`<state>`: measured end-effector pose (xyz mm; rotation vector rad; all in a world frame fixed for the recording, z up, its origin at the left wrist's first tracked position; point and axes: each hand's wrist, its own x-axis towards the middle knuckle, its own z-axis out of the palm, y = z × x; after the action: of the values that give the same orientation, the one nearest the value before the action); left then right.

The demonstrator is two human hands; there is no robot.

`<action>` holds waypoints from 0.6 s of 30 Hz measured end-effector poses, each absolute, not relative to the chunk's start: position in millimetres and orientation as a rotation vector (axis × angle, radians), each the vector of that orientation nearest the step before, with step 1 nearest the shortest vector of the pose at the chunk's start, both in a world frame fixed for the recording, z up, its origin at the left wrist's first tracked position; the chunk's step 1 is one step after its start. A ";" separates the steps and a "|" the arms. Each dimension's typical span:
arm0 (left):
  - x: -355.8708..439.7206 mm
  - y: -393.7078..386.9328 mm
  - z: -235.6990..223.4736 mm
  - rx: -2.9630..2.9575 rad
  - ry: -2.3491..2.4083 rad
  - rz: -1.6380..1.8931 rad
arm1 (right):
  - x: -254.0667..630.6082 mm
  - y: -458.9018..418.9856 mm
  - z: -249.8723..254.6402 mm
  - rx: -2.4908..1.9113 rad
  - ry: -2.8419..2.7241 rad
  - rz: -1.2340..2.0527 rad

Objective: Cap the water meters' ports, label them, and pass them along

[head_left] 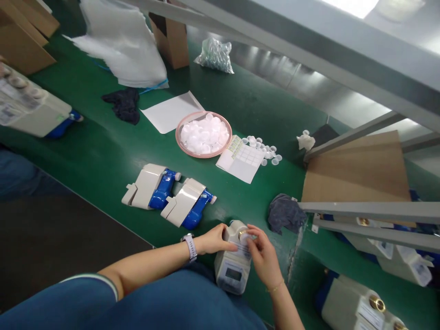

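Observation:
A beige meter unit with a small display stands at the near edge of the green table. My left hand, a watch on its wrist, grips the unit's upper left side. With its fingers pinched, my right hand holds a small white cap against the brass fitting on top of the unit. Two more units with blue bodies lie face down a little further away on the left.
A pink bowl of white caps, a label sheet, loose caps, dark cloths and white paper lie on the table. Cardboard, a metal frame and more units sit right; boxes and plastic bags behind.

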<state>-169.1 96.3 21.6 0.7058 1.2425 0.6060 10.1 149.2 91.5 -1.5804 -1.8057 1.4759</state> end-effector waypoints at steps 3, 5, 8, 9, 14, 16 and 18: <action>-168.2 97.7 26.7 0.765 1.279 0.590 | 6.2 156.7 91.4 -1.641 -1.816 1.416; -168.1 99.3 30.7 0.799 1.314 0.562 | 0.5 163.6 90.1 -1.656 -1.928 1.281; -169.0 102.3 34.0 0.847 1.348 0.514 | -15.1 176.3 81.0 -1.720 -1.995 1.104; -169.4 103.1 33.6 0.859 1.346 0.509 | -21.3 180.2 76.4 -1.768 -1.965 1.132; -169.7 104.9 20.7 0.804 1.292 0.569 | -41.9 189.0 59.0 -2.005 -1.949 1.250; -168.8 105.0 14.9 0.769 1.258 0.585 | -43.6 188.9 58.8 -2.013 -2.073 1.184; -168.3 105.1 11.4 0.738 1.222 0.593 | -43.9 188.6 61.3 -2.000 -2.152 1.131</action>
<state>-168.3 105.1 11.4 0.7380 1.2223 0.5932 -43.9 188.6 61.3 -1.9999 -2.1525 1.1306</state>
